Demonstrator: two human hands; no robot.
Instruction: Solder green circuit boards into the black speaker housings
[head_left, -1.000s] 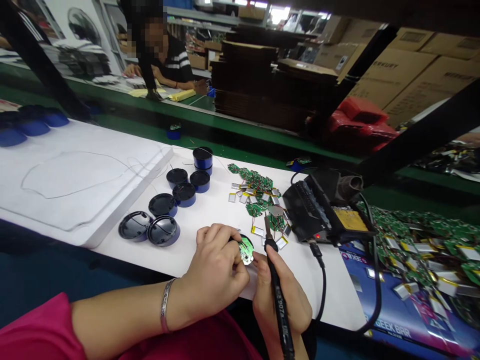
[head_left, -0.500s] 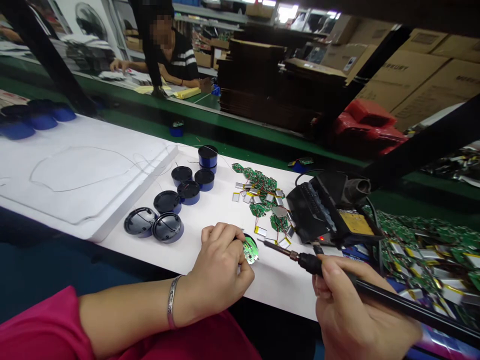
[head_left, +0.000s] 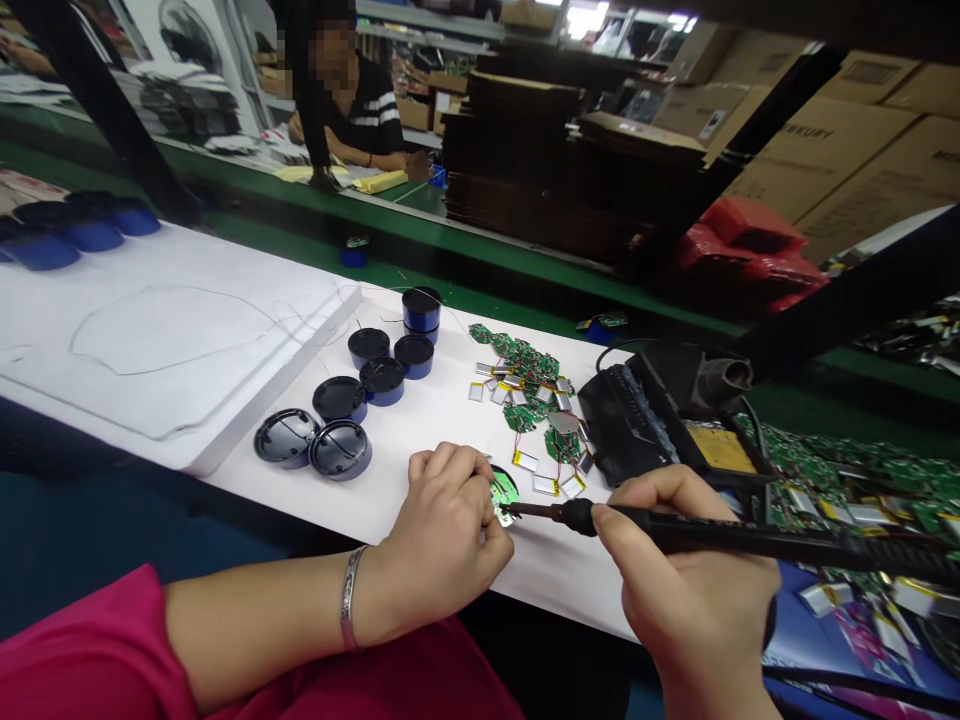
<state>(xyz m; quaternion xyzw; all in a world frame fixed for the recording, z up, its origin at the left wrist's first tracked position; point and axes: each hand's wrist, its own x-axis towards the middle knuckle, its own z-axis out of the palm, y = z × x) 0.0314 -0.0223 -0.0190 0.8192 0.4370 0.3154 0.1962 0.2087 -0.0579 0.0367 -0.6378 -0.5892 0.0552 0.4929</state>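
A small green circuit board point(head_left: 504, 487) lies at the white bench's front, partly hidden by my left hand point(head_left: 448, 535), whose fingers are closed on it. What else those fingers may pinch is hidden. My right hand point(head_left: 686, 580) grips a black soldering iron point(head_left: 667, 528) like a pen. The iron points left, and its tip meets the lower right part of the board. Behind my hands lie several green boards point(head_left: 525, 360) wired to small silver batteries point(head_left: 525, 461). Round blue-and-black housings point(head_left: 340, 449) stand to the left of my left hand.
A black soldering station point(head_left: 637, 420) with a yellow sponge point(head_left: 721, 449) stands at the right. Beyond it lies a heap of boards and batteries point(head_left: 855, 510). On the left is a white foam slab point(head_left: 172, 330) with a loose thin wire. A co-worker point(head_left: 367, 120) sits across the bench.
My right hand has brought the soldering iron left and down, so its tip now meets the board. My left hand has stayed nearly still; the view has shifted slightly.
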